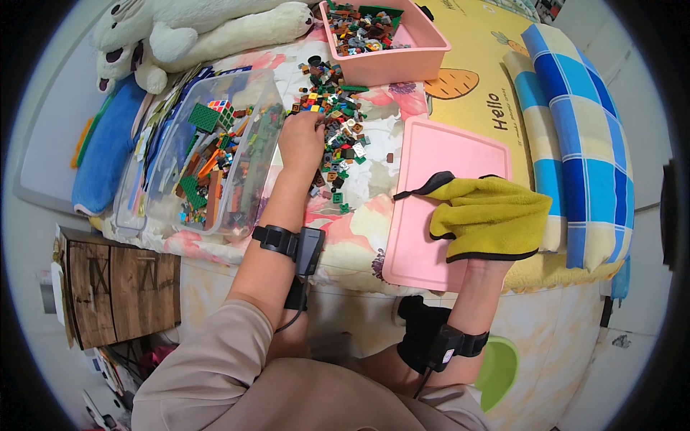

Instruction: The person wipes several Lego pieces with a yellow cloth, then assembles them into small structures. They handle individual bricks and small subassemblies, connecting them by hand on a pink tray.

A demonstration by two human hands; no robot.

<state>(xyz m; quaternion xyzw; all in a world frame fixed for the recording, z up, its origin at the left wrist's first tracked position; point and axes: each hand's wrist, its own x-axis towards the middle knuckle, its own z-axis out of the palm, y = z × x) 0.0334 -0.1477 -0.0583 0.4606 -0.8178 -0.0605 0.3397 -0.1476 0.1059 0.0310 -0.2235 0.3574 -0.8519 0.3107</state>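
Observation:
My left hand reaches into a spread of loose toy building bricks on a flowered sheet. Its fingers are bent together at small yellow and blue pieces; whatever is between them is hidden. An olive-yellow cloth with black edging drapes over my right hand, leaving little more than the wrist visible. Those fingers are covered, so their grip does not show. The cloth lies above a flat pink lid, one dark corner trailing across it.
A clear plastic box of bricks and a colourful puzzle cube stands left. Behind the loose bricks is a pink bin, partly filled with bricks. White plush toys lie far left; blue checked cushions line the right.

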